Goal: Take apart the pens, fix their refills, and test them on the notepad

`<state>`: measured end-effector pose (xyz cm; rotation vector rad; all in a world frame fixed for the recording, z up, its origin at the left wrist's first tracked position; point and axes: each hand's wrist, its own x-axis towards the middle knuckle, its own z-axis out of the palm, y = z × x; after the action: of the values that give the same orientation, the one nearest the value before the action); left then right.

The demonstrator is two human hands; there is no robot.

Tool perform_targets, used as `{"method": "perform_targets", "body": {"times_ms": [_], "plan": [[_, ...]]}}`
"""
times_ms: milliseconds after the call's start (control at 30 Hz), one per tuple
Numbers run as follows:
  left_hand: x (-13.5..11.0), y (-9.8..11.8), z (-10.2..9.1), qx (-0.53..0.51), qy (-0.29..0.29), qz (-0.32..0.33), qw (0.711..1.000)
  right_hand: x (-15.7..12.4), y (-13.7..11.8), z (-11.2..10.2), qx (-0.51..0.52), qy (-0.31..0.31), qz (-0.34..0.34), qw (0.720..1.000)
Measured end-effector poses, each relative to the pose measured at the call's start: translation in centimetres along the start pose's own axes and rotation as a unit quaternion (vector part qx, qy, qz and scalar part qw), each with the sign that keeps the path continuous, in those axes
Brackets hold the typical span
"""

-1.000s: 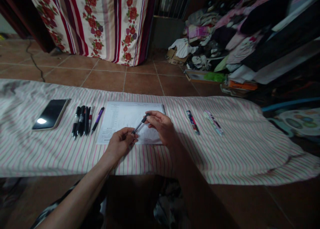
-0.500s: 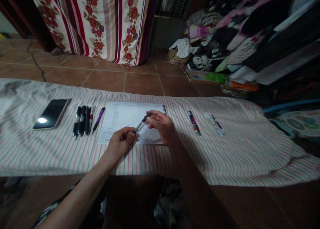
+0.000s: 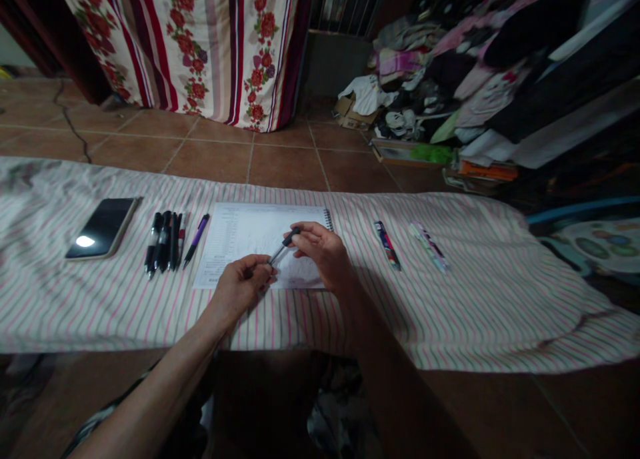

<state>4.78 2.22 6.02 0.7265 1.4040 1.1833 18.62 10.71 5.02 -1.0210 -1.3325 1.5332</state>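
A slim pen with a clear barrel and a dark end slants between my two hands, above a spiral notebook. Pinched around its lower end are the fingers of my left hand. The fingertips of my right hand grip the dark upper end. Beneath the hands, the notebook's white printed page faces up, its coil at the right. A purple pen lies just left of the notebook. On the right are a dark patterned pen and a pastel pen.
Several dark pens lie side by side on the striped cloth. A phone rests farther left. Beyond the cloth are a tiled floor, a floral curtain and piled clothes.
Both hands keep nearly the same place and grip on the pen. Less of the clear barrel shows between the fingers than before.
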Motion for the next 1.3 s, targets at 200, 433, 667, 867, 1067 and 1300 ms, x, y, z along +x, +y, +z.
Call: {"method": "perform_targets", "body": {"times_ms": [200,433,667,867,1067,1300], "plan": [[0.1,-0.2,0.0,0.009,0.005,0.011,1.0,-0.1,0.2,0.1,-0.016,-0.014,0.003,1.0],[0.1,-0.1,-0.1,0.008,0.004,0.01,1.0,-0.1,0.8,0.2,-0.019,-0.037,-0.012,0.999],[0.3,-0.4,-0.2,0.001,0.003,0.033,0.999,-0.2,1.7,1.0,-0.053,-0.071,-0.026,0.996],[0.5,-0.3,-0.5,0.028,0.019,0.049,0.998,-0.3,1.8,1.6,-0.039,-0.067,-0.008,0.997],[0.5,-0.5,-0.7,0.064,0.0,0.036,0.997,-0.3,1.3,1.7,-0.021,-0.069,0.016,0.997],[0.7,-0.6,-0.6,0.099,-0.013,0.049,0.994,-0.6,1.2,1.2,-0.017,-0.089,0.027,0.996]]}}
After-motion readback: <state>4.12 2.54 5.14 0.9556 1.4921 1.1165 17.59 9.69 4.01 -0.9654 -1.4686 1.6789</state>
